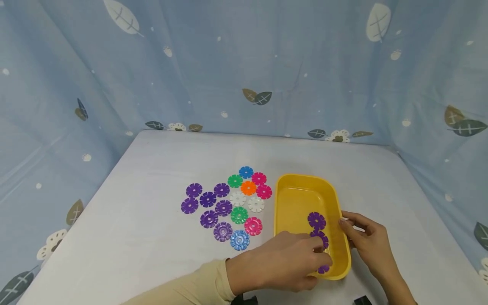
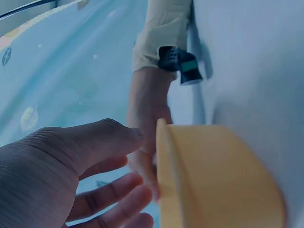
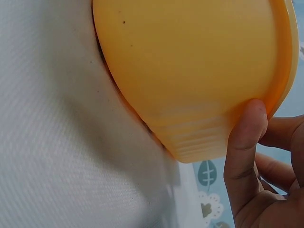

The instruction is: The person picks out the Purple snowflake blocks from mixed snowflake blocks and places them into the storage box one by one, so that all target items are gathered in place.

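A yellow plastic tray (image 1: 284, 212) stands on the table, with several purple snowflake discs (image 1: 316, 220) lying in its right part. My left hand (image 1: 284, 262) reaches over the near left rim, its fingers bent over those discs and partly hiding them. In the left wrist view, the thumb and fingers of that hand (image 2: 95, 175) are apart, and no disc shows between them. At the tray's right side, my right hand (image 1: 369, 242) holds the rim. Its thumb (image 3: 247, 133) lies on the outer wall just under the rim in the right wrist view.
Left of the tray, loose snowflake discs lie flat on the white table (image 1: 126, 220): a purple group (image 1: 207, 199), and blue, green, orange, pink (image 1: 264, 191) and clear ones. A leaf-patterned blue curtain (image 1: 213, 67) hangs behind and at the sides.
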`<act>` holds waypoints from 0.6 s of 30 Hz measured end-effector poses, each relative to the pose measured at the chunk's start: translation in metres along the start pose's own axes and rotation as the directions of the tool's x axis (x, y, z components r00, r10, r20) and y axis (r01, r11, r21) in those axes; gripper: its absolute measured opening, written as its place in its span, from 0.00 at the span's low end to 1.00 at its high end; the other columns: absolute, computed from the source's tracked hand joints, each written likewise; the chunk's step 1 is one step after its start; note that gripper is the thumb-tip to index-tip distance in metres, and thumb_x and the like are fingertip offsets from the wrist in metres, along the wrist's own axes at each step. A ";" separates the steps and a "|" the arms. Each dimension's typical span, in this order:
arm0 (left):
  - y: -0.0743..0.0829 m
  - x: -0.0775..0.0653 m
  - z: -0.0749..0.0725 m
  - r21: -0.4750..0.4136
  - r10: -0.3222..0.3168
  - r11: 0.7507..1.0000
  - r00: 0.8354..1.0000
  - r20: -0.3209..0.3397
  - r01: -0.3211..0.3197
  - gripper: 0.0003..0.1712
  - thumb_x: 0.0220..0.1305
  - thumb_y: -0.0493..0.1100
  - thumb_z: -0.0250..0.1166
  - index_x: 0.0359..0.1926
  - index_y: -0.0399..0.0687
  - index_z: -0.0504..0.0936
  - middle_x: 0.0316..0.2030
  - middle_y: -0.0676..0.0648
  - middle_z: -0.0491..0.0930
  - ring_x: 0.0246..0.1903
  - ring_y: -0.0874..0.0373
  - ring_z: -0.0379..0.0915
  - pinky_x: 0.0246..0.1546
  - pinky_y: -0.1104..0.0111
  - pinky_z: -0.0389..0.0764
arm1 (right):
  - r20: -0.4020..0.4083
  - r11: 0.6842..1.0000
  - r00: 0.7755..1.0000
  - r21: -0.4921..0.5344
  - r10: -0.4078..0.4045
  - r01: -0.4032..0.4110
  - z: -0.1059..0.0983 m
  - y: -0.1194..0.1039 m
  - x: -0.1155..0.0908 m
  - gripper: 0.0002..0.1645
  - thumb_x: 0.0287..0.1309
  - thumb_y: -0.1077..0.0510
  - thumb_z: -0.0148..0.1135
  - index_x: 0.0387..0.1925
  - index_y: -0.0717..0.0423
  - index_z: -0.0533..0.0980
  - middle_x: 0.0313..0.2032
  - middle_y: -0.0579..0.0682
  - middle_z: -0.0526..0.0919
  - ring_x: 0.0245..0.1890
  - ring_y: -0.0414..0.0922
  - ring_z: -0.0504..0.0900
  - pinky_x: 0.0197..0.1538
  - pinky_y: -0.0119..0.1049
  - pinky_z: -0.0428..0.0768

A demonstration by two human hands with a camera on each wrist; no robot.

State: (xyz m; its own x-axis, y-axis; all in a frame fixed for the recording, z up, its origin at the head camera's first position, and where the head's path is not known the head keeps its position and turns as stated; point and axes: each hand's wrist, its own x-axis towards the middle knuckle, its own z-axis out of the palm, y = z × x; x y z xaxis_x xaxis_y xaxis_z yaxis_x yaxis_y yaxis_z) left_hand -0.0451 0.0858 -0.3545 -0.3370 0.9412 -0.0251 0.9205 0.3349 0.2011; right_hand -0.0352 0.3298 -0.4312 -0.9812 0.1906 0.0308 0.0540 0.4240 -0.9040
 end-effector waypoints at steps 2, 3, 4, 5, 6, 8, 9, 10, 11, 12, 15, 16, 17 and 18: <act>0.000 -0.005 0.003 -0.006 0.007 1.000 1.000 -0.008 -0.007 0.20 0.63 0.55 0.70 0.56 0.67 0.81 0.41 0.64 0.74 0.37 0.75 0.67 0.36 0.87 0.67 | 0.001 1.000 1.000 -0.002 0.001 -0.001 0.000 0.001 0.000 0.27 0.70 0.50 0.61 0.59 0.66 0.76 0.35 0.51 0.81 0.24 0.46 0.85 0.27 0.39 0.84; 0.000 -0.008 0.005 -0.012 0.012 1.000 1.000 -0.013 -0.013 0.21 0.63 0.55 0.70 0.56 0.67 0.81 0.41 0.64 0.75 0.37 0.75 0.68 0.36 0.87 0.67 | 0.002 1.000 1.000 0.000 0.003 -0.003 0.000 0.001 0.000 0.26 0.70 0.50 0.61 0.59 0.66 0.76 0.35 0.51 0.81 0.24 0.46 0.85 0.27 0.39 0.84; 0.000 -0.011 0.006 -0.022 0.020 1.000 1.000 -0.018 -0.020 0.21 0.63 0.55 0.70 0.56 0.66 0.81 0.42 0.64 0.75 0.38 0.75 0.68 0.37 0.88 0.67 | 0.003 1.000 1.000 0.003 0.005 -0.005 -0.001 0.001 0.000 0.26 0.70 0.51 0.61 0.59 0.67 0.75 0.35 0.51 0.81 0.24 0.46 0.85 0.27 0.39 0.84; 0.000 -0.014 0.008 -0.033 0.028 0.999 0.999 -0.020 -0.029 0.21 0.63 0.55 0.69 0.57 0.66 0.80 0.42 0.65 0.75 0.38 0.75 0.68 0.38 0.88 0.66 | 0.004 1.000 1.000 0.004 0.007 -0.007 -0.001 0.001 0.000 0.26 0.70 0.51 0.61 0.59 0.67 0.75 0.35 0.51 0.81 0.24 0.46 0.85 0.27 0.39 0.84; 0.000 -0.017 0.009 -0.047 0.038 0.998 0.999 -0.021 -0.039 0.21 0.64 0.54 0.69 0.57 0.66 0.80 0.43 0.65 0.75 0.38 0.76 0.67 0.39 0.88 0.66 | 0.003 1.000 1.000 0.005 0.009 -0.009 -0.001 0.000 0.001 0.26 0.70 0.51 0.61 0.59 0.67 0.75 0.35 0.51 0.81 0.24 0.46 0.85 0.27 0.39 0.83; 0.001 -0.023 0.012 -0.083 0.058 0.995 0.998 -0.024 -0.060 0.21 0.64 0.54 0.69 0.58 0.65 0.80 0.43 0.65 0.76 0.37 0.77 0.67 0.39 0.89 0.65 | 0.000 1.000 1.000 0.009 0.018 -0.018 -0.001 0.000 0.001 0.27 0.69 0.51 0.61 0.60 0.67 0.75 0.35 0.50 0.81 0.24 0.46 0.85 0.26 0.38 0.83; 0.001 -0.026 0.013 -0.106 0.065 0.992 0.998 -0.019 -0.067 0.21 0.65 0.54 0.69 0.58 0.64 0.80 0.42 0.65 0.75 0.36 0.77 0.66 0.39 0.90 0.65 | -0.002 1.000 1.000 0.009 0.022 -0.022 -0.001 -0.001 0.001 0.27 0.69 0.51 0.61 0.60 0.67 0.75 0.35 0.50 0.81 0.24 0.45 0.85 0.26 0.38 0.83; 0.002 -0.028 0.014 -0.128 0.071 0.989 0.997 -0.014 -0.072 0.22 0.65 0.54 0.68 0.59 0.64 0.80 0.42 0.65 0.75 0.36 0.78 0.65 0.40 0.90 0.65 | -0.003 1.000 1.000 0.008 0.024 -0.024 -0.001 -0.001 0.001 0.27 0.70 0.51 0.61 0.60 0.67 0.75 0.35 0.50 0.81 0.24 0.45 0.85 0.26 0.38 0.83; 0.002 -0.030 0.016 -0.149 0.076 0.986 0.997 -0.008 -0.076 0.22 0.66 0.54 0.68 0.60 0.64 0.80 0.42 0.66 0.75 0.36 0.79 0.65 0.39 0.90 0.65 | -0.006 1.000 1.000 0.005 0.026 -0.026 -0.001 -0.001 0.001 0.27 0.69 0.51 0.61 0.60 0.67 0.75 0.35 0.50 0.81 0.24 0.45 0.85 0.26 0.38 0.83; 0.002 -0.033 0.017 -0.165 0.079 0.983 0.997 -0.005 -0.078 0.23 0.66 0.54 0.68 0.61 0.64 0.79 0.41 0.66 0.75 0.35 0.79 0.65 0.39 0.90 0.65 | -0.008 1.000 1.000 0.003 0.027 -0.027 -0.001 -0.001 0.001 0.27 0.69 0.50 0.61 0.60 0.67 0.75 0.35 0.50 0.80 0.24 0.45 0.84 0.26 0.38 0.83; 0.003 -0.038 0.021 -0.212 0.080 0.974 0.997 -0.003 -0.079 0.23 0.66 0.54 0.67 0.62 0.63 0.79 0.42 0.66 0.76 0.36 0.81 0.65 0.40 0.91 0.65 | -0.007 1.000 1.000 -0.003 0.023 -0.023 0.000 0.000 0.001 0.27 0.70 0.50 0.61 0.60 0.67 0.75 0.35 0.51 0.80 0.24 0.46 0.85 0.26 0.39 0.83; 0.003 -0.041 0.022 -0.230 0.080 0.970 0.997 -0.003 -0.078 0.23 0.66 0.53 0.67 0.61 0.63 0.79 0.42 0.66 0.76 0.36 0.81 0.65 0.40 0.91 0.65 | -0.008 1.000 1.000 -0.005 0.020 -0.020 0.000 0.001 0.001 0.27 0.70 0.50 0.61 0.59 0.67 0.75 0.35 0.51 0.80 0.23 0.46 0.84 0.26 0.39 0.83; 0.003 -0.043 0.023 -0.245 0.079 0.966 0.997 0.000 -0.077 0.23 0.65 0.53 0.67 0.61 0.63 0.79 0.42 0.66 0.77 0.36 0.81 0.65 0.40 0.91 0.65 | -0.008 1.000 1.000 -0.005 0.016 -0.016 0.000 0.001 0.001 0.27 0.70 0.50 0.61 0.59 0.67 0.75 0.35 0.51 0.80 0.23 0.46 0.84 0.26 0.39 0.83; 0.002 -0.045 0.025 -0.266 0.075 0.962 0.997 0.008 -0.070 0.22 0.65 0.52 0.67 0.60 0.63 0.79 0.42 0.66 0.77 0.36 0.81 0.66 0.41 0.90 0.66 | -0.008 1.000 1.000 -0.004 0.013 -0.013 0.000 0.001 0.001 0.27 0.70 0.51 0.60 0.59 0.67 0.75 0.35 0.51 0.80 0.23 0.47 0.84 0.26 0.39 0.83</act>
State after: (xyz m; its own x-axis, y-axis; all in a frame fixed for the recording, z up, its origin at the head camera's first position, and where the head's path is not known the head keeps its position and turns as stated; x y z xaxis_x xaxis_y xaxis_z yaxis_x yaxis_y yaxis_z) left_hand -0.0228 0.0452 -0.3769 -0.2658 0.9639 -0.0174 0.8562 0.2443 0.4552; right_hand -0.0362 0.3302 -0.4324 -0.9789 0.2032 0.0230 0.0671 0.4253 -0.9026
